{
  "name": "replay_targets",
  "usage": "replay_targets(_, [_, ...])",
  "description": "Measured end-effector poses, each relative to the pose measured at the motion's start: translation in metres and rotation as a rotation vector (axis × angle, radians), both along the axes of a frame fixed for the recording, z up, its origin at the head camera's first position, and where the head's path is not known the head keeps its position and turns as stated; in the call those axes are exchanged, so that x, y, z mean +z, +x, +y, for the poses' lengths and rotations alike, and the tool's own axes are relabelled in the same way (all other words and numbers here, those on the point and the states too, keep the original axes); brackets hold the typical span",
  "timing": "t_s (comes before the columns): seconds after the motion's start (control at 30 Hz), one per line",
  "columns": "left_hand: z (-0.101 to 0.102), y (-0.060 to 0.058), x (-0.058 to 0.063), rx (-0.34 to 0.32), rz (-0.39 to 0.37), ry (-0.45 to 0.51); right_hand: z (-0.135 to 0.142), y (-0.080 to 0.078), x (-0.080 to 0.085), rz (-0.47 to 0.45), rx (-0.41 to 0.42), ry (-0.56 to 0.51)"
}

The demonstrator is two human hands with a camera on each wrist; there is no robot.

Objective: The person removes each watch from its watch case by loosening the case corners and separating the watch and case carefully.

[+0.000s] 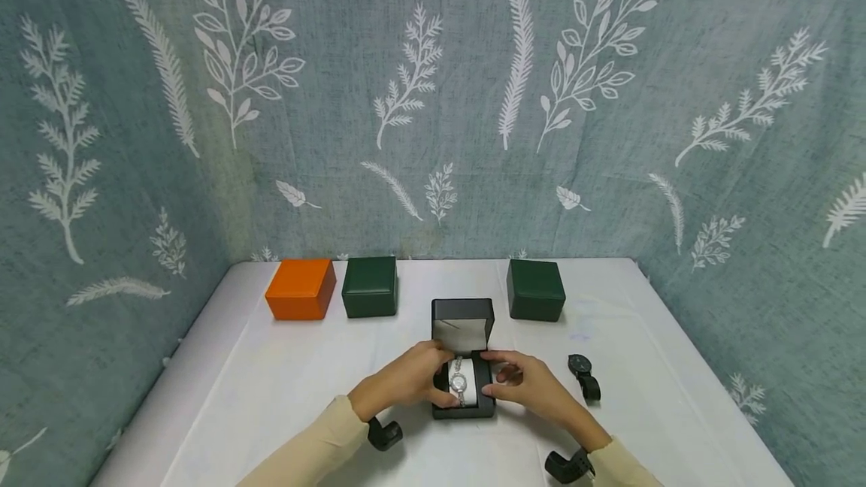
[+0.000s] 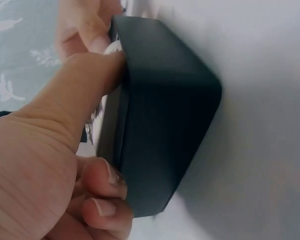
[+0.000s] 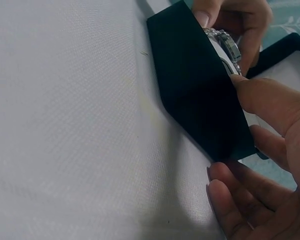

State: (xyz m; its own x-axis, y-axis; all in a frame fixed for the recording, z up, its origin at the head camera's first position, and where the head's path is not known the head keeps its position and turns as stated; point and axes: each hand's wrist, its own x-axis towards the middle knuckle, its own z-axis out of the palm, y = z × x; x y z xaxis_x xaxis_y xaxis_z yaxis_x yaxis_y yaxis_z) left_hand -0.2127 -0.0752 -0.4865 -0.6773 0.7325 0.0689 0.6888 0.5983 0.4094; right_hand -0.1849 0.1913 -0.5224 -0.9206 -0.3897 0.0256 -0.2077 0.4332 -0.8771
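Note:
A dark watch box [image 1: 463,412] stands on the table, its lid [image 1: 463,311] raised at the back. Inside, a silver wristwatch [image 1: 458,382] is wrapped round a white cushion [image 1: 470,380]. My left hand [image 1: 414,374] holds the cushion at its left side, thumb near the front end; its lower fingers curl against the box's outer wall in the left wrist view. With thumb on the rim and fingers by the outer side, my right hand [image 1: 531,385] holds the box's right wall. The right wrist view shows the watch's links [image 3: 229,45] raised beside both thumbs.
At the back of the white table [image 1: 271,397] stand a closed orange box [image 1: 301,290] and two closed green boxes, one left [image 1: 369,288] and one right [image 1: 536,290]. A black wristwatch [image 1: 584,378] lies to the right of my right hand. Patterned cloth surrounds the table.

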Motion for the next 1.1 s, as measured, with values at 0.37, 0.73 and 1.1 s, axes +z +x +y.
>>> replay_targets(0.37, [0.001,0.006,-0.005,0.030,0.043,-0.041,-0.001,0.003,-0.007,0.006,0.017,0.011])
replay_targets(0.73, [0.004,0.016,0.005,0.177,0.014,-0.037,0.001,-0.002,-0.003,0.010,0.008,0.043])
replay_targets(1.1, [0.014,0.018,0.017,0.113,0.163,-0.259,0.002,-0.002,-0.002,0.003,0.007,0.044])
